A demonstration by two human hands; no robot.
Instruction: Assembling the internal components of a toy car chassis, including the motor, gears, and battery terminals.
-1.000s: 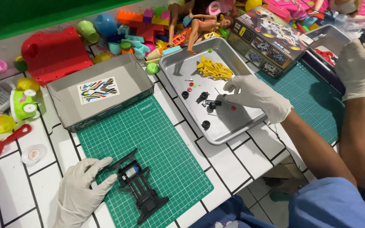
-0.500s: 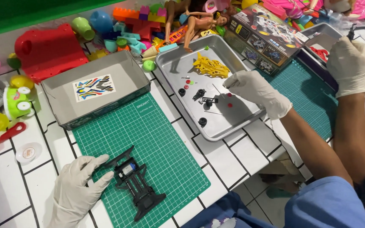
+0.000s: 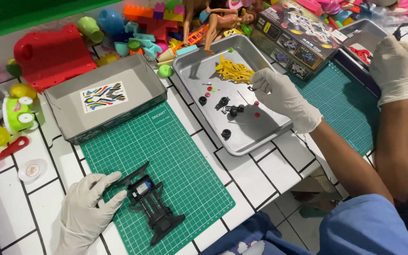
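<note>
Black plastic toy-car chassis [image 3: 151,208] lying flat on the near edge of a green cutting mat [image 3: 166,160], long axis running toward the viewer, a small pale motor block seated near its far end. Probably light and fairly stiff, yet thin at the rails and prongs, so likely to snap if bent; best taken by the two long side rails near the middle, not by the slim bumper arm. Left hand [image 3: 88,208], in a white glove, spread loosely, fingertips resting against the chassis's far left corner, steadying rather than clasping. Right hand [image 3: 284,97], also gloved, reaching over a metal tray [image 3: 260,137] beyond the mat, thumb and forefinger pinched together on something too small to identify. Scattered in that tray: small black wheels [image 3: 226,133], red and green bits, and a yellow parts frame [image 3: 234,72]. Left of the tray, an open grey cardboard box [image 3: 67,101] with a colourful sticker sheet [image 3: 105,96] inside. Farther back on the white tiled worktop [image 3: 20,203], a jumble of bright toys, a red plastic piece [image 3: 53,54] and a printed kit box [image 3: 298,35]. At far right, another person's gloved hand [image 3: 395,68] over a second green mat [image 3: 343,101].
</note>
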